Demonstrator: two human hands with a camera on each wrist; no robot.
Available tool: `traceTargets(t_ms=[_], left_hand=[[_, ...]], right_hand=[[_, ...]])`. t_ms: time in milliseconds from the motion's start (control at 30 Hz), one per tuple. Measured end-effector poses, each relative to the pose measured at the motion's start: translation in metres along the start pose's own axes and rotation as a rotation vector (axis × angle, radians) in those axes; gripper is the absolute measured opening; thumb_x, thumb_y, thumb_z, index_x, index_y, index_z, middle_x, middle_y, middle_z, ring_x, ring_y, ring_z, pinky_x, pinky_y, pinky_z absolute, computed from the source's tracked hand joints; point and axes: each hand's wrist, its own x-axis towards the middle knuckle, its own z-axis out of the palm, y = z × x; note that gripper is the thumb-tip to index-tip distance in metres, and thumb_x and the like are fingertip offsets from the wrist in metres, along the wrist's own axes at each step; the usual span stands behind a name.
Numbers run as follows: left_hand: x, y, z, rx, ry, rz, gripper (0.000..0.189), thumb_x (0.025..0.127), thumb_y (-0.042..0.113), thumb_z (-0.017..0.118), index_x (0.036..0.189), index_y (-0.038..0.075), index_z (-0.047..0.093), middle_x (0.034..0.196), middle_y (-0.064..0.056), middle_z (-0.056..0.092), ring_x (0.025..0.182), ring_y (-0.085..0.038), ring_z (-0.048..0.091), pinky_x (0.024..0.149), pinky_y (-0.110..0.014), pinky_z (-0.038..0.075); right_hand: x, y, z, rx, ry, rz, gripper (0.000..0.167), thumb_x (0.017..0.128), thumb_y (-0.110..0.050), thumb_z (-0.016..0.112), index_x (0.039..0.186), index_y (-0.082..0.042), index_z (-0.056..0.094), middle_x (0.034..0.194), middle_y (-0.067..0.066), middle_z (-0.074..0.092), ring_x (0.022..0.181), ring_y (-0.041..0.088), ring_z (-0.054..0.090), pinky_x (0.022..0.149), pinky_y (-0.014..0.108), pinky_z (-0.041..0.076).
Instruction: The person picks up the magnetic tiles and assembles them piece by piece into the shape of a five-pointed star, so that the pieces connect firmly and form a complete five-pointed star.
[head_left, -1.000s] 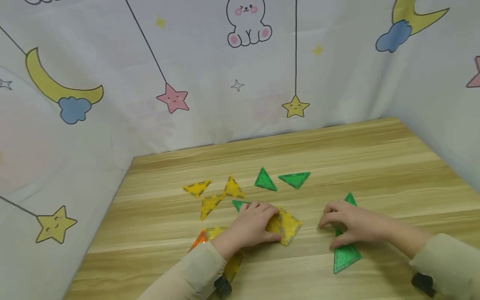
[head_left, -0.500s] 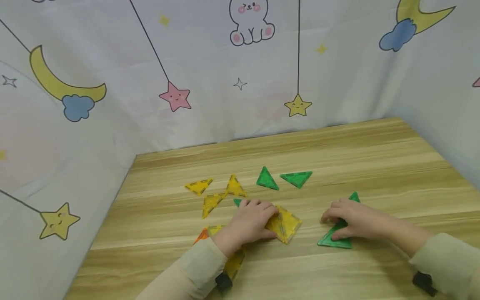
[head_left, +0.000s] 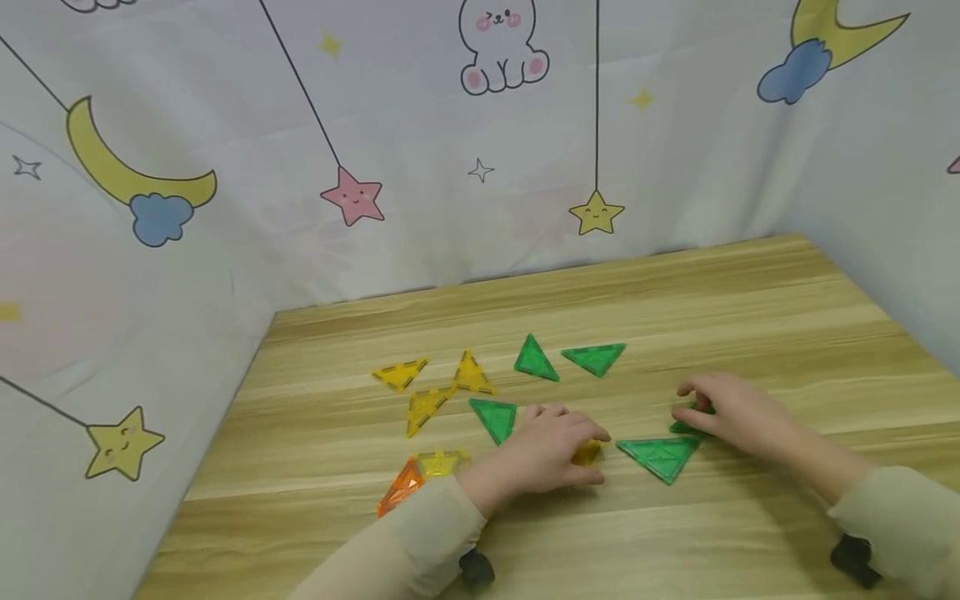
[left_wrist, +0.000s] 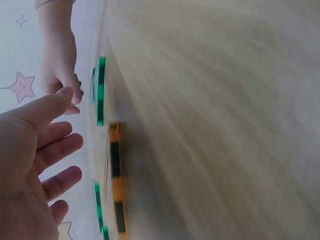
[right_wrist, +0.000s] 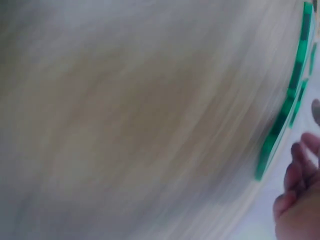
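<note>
My left hand (head_left: pixel 551 450) hovers over a yellow triangular magnetic tile (head_left: pixel 588 452), covering most of it. In the left wrist view its fingers stay spread and relaxed beside the yellow tile's edge (left_wrist: pixel 117 175). Right of that hand lies a green triangular tile (head_left: pixel 662 457), flat on the wood. Just behind it, my right hand (head_left: pixel 738 412) is over a smaller-looking green tile (head_left: pixel 688 422), thumb and forefinger close to it and partly hiding it. The right wrist view has loosely bent fingers (right_wrist: pixel 295 175) apart from a green tile edge (right_wrist: pixel 285 110).
Farther back lie two green triangles (head_left: pixel 535 360) (head_left: pixel 596 358) and several yellow triangles (head_left: pixel 471 372). Another green triangle (head_left: pixel 495 417) is behind my left hand. An orange tile (head_left: pixel 401 485) joined to a yellow one (head_left: pixel 441 463) sits by the left sleeve. A printed curtain (head_left: pixel 420 125) backs the table.
The larger green tile has turned and shifted left, out from under my right hand, which has moved back and right. My left hand has slid right over the yellow tiles.
</note>
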Motion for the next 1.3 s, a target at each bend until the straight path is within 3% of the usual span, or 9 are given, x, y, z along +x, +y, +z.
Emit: traceTargets(t_ms=[167,300,467,833,1167,1300], left_hand=[[0.010,0.011,0.006,0.015,-0.051,0.088,0.044,0.088,0.050,0.059,0.127,0.029,0.057,0.126,0.016,0.054,0.110,-0.010,0.045,0.086,-0.031,0.028],[0.017,0.016,0.011,0.049,-0.094,0.126,0.048,0.089,0.055,0.053,0.131,0.032,0.054,0.129,0.018,0.051,0.109,-0.009,0.042,0.088,-0.032,0.026],[0.022,0.017,0.014,0.107,-0.082,0.072,0.051,0.089,0.057,0.051,0.134,0.032,0.051,0.132,0.017,0.049,0.109,-0.011,0.043,0.089,-0.035,0.028],[0.028,0.020,0.016,0.168,-0.098,0.004,0.057,0.090,0.060,0.045,0.141,0.034,0.042,0.138,0.019,0.043,0.108,-0.010,0.043,0.089,-0.035,0.029],[0.029,0.021,0.020,0.172,-0.080,-0.016,0.058,0.090,0.060,0.046,0.142,0.033,0.041,0.138,0.021,0.041,0.105,-0.010,0.039,0.089,-0.034,0.028],[0.031,0.023,0.022,0.198,-0.071,-0.028,0.058,0.090,0.060,0.047,0.142,0.033,0.041,0.137,0.021,0.042,0.106,-0.010,0.039,0.089,-0.034,0.028]], right_hand=[[-0.010,0.013,-0.001,-0.057,0.033,0.116,0.038,0.077,-0.038,0.076,0.084,-0.008,0.053,0.078,0.002,0.050,0.067,0.015,0.045,0.057,0.032,0.039],[-0.014,0.016,-0.001,-0.013,0.000,0.149,0.046,0.074,-0.044,0.077,0.086,-0.006,0.052,0.086,0.008,0.050,0.073,0.019,0.047,0.060,0.035,0.043],[-0.015,0.017,-0.005,0.035,-0.060,0.091,0.052,0.073,-0.047,0.076,0.098,-0.005,0.060,0.098,0.012,0.053,0.086,0.023,0.054,0.071,0.043,0.047],[-0.018,0.021,-0.007,0.081,-0.141,-0.188,0.048,0.078,-0.042,0.074,0.113,-0.013,0.059,0.110,-0.001,0.052,0.095,0.013,0.048,0.076,0.031,0.045],[-0.017,0.005,0.004,0.094,-0.131,-0.257,0.047,0.081,-0.044,0.071,0.116,-0.016,0.060,0.114,-0.006,0.053,0.101,0.014,0.049,0.080,0.035,0.045],[-0.018,-0.003,0.008,0.106,-0.138,-0.240,0.053,0.079,-0.049,0.071,0.117,-0.015,0.059,0.115,-0.005,0.052,0.102,0.015,0.048,0.082,0.036,0.045]])
